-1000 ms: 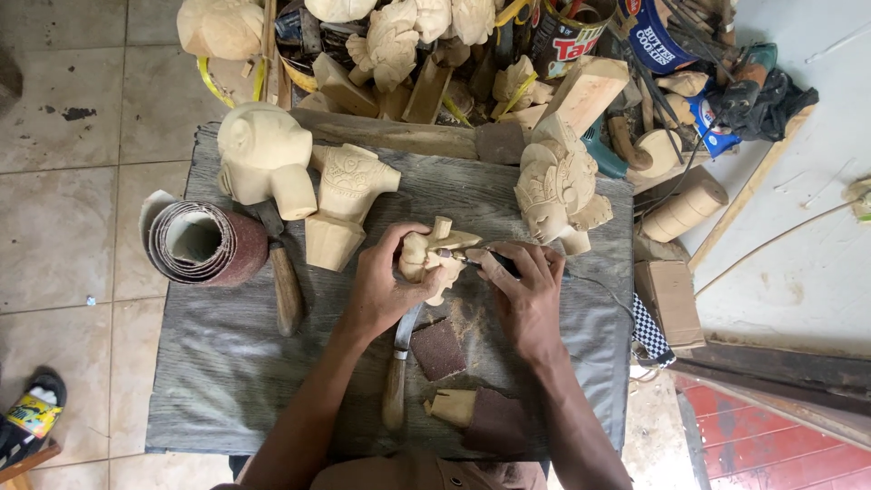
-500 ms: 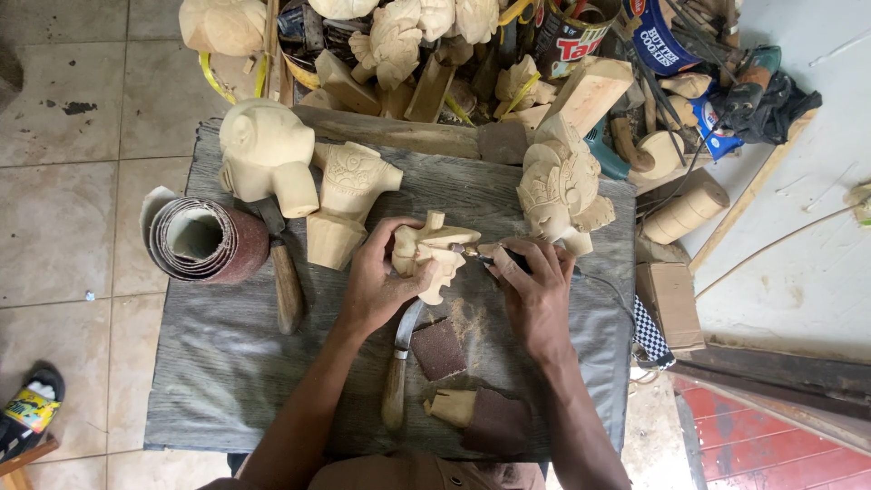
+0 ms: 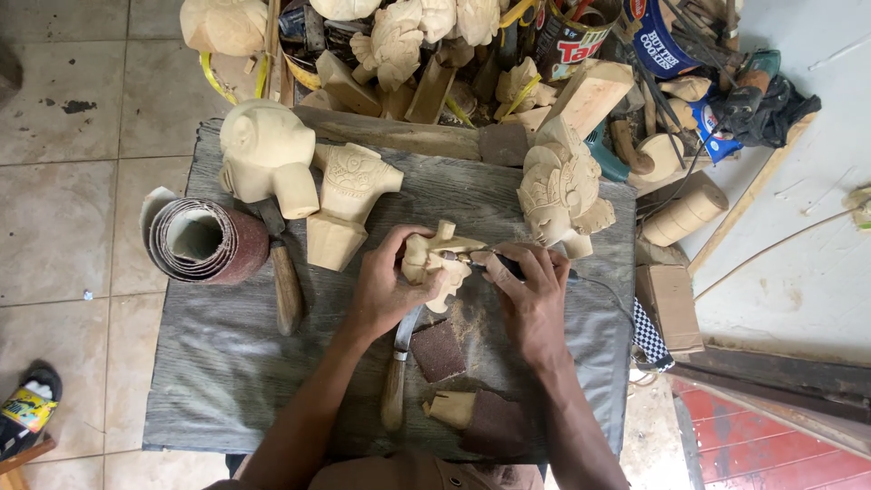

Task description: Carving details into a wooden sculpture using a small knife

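Observation:
My left hand [image 3: 386, 289] grips a small pale wooden carving [image 3: 437, 261] above the middle of a grey wooden board [image 3: 227, 363]. My right hand [image 3: 531, 295] holds a thin dark rotary carving tool [image 3: 490, 263] whose tip touches the carving's right side; a cord runs off to the right from it. Wood dust lies on the board under the carving. A knife with a wooden handle [image 3: 396, 386] lies just below my left hand.
On the board stand a round wooden head [image 3: 263, 154], a carved bust [image 3: 349, 195] and an ornate carved head [image 3: 562, 191]. A sandpaper roll [image 3: 204, 243], a wooden-handled chisel [image 3: 283, 277], sandpaper pieces [image 3: 440, 349] and a small wood block [image 3: 451, 408] lie around. Carvings, tins and tools crowd the far edge.
The carving has been turned and raised slightly in my left hand. My right hand has shifted a little to the right with the tool still against the wood.

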